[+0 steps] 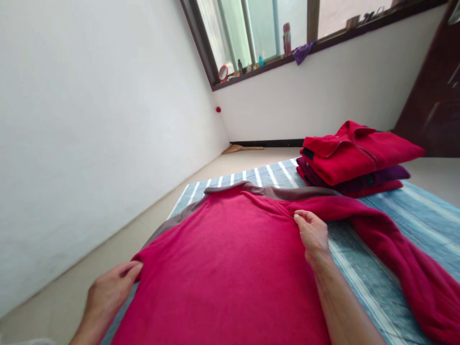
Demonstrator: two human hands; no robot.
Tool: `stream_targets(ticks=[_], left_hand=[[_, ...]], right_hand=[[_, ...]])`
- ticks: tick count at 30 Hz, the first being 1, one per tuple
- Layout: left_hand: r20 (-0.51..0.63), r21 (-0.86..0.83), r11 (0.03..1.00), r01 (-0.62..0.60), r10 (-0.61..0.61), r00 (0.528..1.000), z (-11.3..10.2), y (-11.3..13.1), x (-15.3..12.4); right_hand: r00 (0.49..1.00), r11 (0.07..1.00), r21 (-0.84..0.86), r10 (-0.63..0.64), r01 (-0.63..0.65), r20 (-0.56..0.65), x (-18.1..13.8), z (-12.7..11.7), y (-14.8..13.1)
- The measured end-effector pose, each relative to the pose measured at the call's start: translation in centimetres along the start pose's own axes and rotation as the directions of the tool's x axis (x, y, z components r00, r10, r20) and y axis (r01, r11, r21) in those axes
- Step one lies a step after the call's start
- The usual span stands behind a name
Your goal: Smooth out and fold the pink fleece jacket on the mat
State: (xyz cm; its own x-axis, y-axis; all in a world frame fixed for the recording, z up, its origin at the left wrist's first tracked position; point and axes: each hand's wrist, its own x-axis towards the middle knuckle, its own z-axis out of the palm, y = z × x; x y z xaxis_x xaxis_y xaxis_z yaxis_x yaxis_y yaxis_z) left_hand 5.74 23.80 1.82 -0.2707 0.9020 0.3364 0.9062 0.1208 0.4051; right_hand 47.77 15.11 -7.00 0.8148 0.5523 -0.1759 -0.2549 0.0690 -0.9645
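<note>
1. I see a crimson fleece pullover [230, 258] with a grey-brown collar band spread flat across the lower centre of the frame; its nap looks soft and matte, and the body lies mostly smooth.
2. My left hand [108, 292], lower left, pinches the pullover's side edge between thumb and curled fingers.
3. My right hand [313, 235], centre right, is closed on a fold of fleece at the shoulder seam, fingers tucked under.
4. One long sleeve [402, 254] trails off to the lower right, loosely rumpled.
5. Underneath lies a blue woven mat with white stripes [362, 273], flat and coarse-textured.
6. At the right of the frame, above centre, a stack of folded red and dark purple fleece garments [355, 158] rests on the mat, well apart from my hands.
</note>
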Motion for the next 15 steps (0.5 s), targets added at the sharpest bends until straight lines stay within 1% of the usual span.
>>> stream_targets(ticks=[1, 2, 3, 4, 6, 7, 9, 10, 12, 15], left_hand=[[0.070, -0.064, 0.993, -0.101, 0.105, 0.992, 0.9, 2.2, -0.8], [0.137, -0.135, 0.971, -0.199, 0.217, 0.967, 1.8, 4.5, -1.8], [0.205, -0.206, 0.938, -0.279, 0.320, 0.925, 2.8, 6.8, -2.9], [0.261, -0.287, 0.894, -0.345, 0.420, 0.869, 3.8, 9.0, -4.1], [0.311, -0.424, 0.796, -0.433, 0.576, 0.756, 6.2, 12.9, -6.6], [0.317, -0.470, 0.754, -0.458, 0.629, 0.710, 7.4, 14.6, -7.7], [0.323, -0.524, 0.698, -0.488, 0.693, 0.644, 9.7, 17.2, -9.7], [0.317, -0.543, 0.678, -0.496, 0.712, 0.626, 10.8, 18.1, -10.5], [0.312, -0.559, 0.657, -0.506, 0.732, 0.605, 12.6, 19.5, -11.7], [0.319, -0.527, 0.664, -0.530, 0.733, 0.601, 14.3, 20.5, -12.6]], right_hand=[[1.000, 1.000, -0.002, 0.003, -0.003, -0.001, 0.0, 0.0, 0.0], [1.000, 1.000, -0.001, 0.004, -0.004, -0.001, 0.0, 0.0, 0.0], [1.000, 1.000, 0.003, 0.005, -0.005, 0.001, 0.0, 0.0, 0.0], [1.000, 1.000, 0.008, 0.006, -0.006, 0.003, 0.1, 0.0, 0.1], [1.000, 1.000, 0.020, 0.007, -0.007, 0.010, 0.2, -0.1, 0.1], [1.000, 1.000, 0.026, 0.007, -0.007, 0.014, 0.2, -0.1, 0.2], [1.000, 0.999, 0.039, 0.008, -0.008, 0.015, 0.2, -0.1, 0.2], [1.000, 0.999, 0.044, 0.007, -0.008, 0.015, 0.2, -0.1, 0.1], [1.000, 0.999, 0.049, 0.009, -0.010, 0.010, 0.2, -0.1, 0.1], [1.000, 0.999, 0.048, 0.011, -0.012, 0.013, 0.2, 0.0, -0.1]])
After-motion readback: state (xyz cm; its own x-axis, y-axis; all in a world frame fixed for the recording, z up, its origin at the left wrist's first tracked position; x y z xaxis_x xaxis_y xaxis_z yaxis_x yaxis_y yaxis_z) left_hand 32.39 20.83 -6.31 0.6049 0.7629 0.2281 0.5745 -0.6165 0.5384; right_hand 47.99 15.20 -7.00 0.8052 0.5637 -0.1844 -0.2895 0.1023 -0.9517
